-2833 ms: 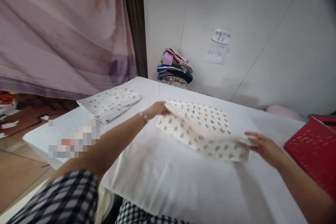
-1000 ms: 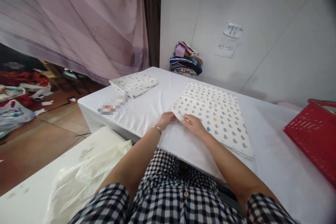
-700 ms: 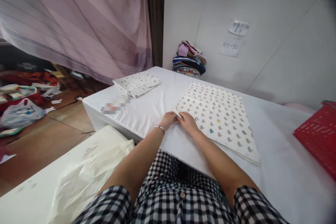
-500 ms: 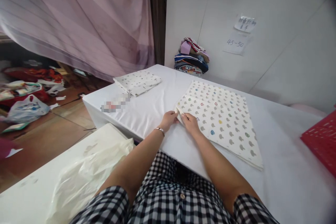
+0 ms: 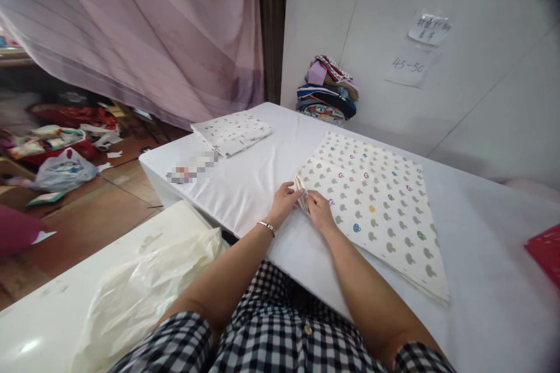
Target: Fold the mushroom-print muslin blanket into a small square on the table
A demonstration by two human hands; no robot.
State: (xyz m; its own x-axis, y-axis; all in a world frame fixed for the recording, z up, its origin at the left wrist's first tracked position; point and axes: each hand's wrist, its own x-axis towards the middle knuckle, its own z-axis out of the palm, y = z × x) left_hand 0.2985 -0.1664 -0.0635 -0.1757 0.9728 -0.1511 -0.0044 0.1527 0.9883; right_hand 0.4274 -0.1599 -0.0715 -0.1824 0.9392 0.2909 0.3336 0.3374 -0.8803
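Cotton cloth [image 5: 376, 204] lies flat on the white counter [image 5: 254, 180], its near corner pinched by left hand [image 5: 284, 203] and right hand [image 5: 319, 211], seemingly starting another fold needing an even lift.

Red basket [image 5: 545, 253]: cut off by the right edge, only a corner in view. Item on the surface [image 5: 245, 178] near the small folded cloth [image 5: 231, 131]: blurred out, unidentifiable. Upper wall note [image 5: 429, 29]: writing too small to read (lower one shows numerals). Both forearms run out of view at the bottom.
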